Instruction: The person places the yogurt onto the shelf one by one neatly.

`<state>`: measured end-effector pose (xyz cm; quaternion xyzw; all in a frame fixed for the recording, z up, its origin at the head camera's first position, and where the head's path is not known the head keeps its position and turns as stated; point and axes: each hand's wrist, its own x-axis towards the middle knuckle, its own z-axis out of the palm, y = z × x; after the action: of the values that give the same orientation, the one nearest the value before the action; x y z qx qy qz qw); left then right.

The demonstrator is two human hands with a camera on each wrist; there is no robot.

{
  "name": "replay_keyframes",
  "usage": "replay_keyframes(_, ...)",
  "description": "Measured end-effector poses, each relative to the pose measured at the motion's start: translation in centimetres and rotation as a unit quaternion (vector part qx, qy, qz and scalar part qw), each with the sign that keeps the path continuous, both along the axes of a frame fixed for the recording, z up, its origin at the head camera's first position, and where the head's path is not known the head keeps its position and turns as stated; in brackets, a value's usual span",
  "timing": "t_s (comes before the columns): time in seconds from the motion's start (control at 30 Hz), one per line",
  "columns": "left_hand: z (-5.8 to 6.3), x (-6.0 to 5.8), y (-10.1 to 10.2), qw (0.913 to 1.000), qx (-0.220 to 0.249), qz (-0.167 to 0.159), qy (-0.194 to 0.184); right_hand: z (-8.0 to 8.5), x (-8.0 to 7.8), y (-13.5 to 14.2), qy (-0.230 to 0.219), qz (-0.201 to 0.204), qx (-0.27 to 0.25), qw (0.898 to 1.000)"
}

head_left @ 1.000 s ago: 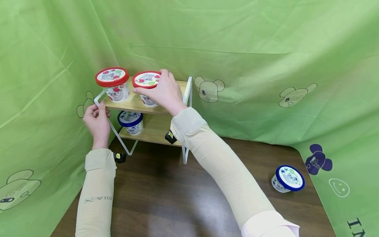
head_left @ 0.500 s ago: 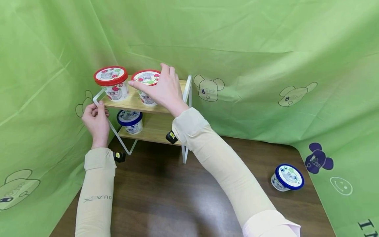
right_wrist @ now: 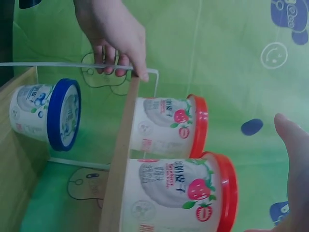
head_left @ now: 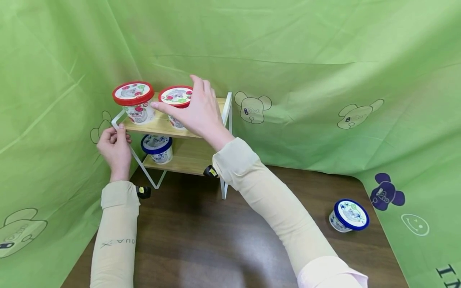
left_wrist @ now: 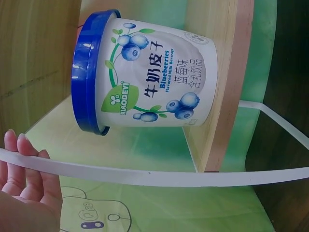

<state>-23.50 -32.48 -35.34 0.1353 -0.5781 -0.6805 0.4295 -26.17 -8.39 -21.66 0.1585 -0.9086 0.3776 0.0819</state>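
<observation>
Red-lidded tub (head_left: 175, 97) stands upright on the upper shelf (head_left: 161, 122), partly hidden by your right grip (head_left: 198, 110). Nearest to you, off to the right, a blue-lidded tub (head_left: 349, 216) sits on the dark wood-grained table (head_left: 201, 240). Farther in, your left grip (head_left: 115, 148) is clamped on the rack's white frame (left_wrist: 145, 178), fingers curled around the bar. Beside it, another blue-lidded tub (head_left: 157, 148) rests upright on the lower shelf (head_left: 191, 156). Your right grip has just eased off the red-lidded tub: thumb and fingers are spread wide apart, hold nothing, and appear clear of the lid in the right wrist view. So the shelf alone seems to bear that tub now. To its left, apart from it, stands a second red-lidded tub (head_left: 134, 102). Behind everything hangs green cloth (head_left: 306, 48) printed with cartoon animal heads.
</observation>
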Motion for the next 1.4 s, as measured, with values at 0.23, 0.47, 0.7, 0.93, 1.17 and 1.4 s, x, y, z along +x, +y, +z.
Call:
replay_keyframes(0.23,0.0,0.1,0.1,0.9997,0.017,-0.002,0.015,0.7,1.5,0.7,0.000,0.019,-0.034,0.999)
replay_keyframes(0.47,-0.1,0.0,0.4,0.9995,0.024,-0.002,0.023,1.1,3.0,1.7,0.015,0.048,-0.070,0.996)
replay_keyframes(0.7,-0.2,-0.1,0.4,0.9994,0.018,-0.019,0.025,0.9,4.0,2.8,0.023,0.059,-0.084,0.994)
replay_keyframes(0.93,-0.4,0.1,0.0,0.9987,0.011,-0.038,0.033,0.2,5.0,3.4,0.026,0.076,-0.088,0.993)
replay_keyframes(1.17,-0.4,0.2,0.0,0.9986,0.014,-0.035,0.037,-1.3,5.7,4.1,0.072,0.124,-0.121,0.982)
replay_keyframes(1.4,-0.2,0.1,0.0,0.9989,0.019,-0.032,0.028,-3.6,6.1,4.7,0.128,0.188,-0.153,0.962)
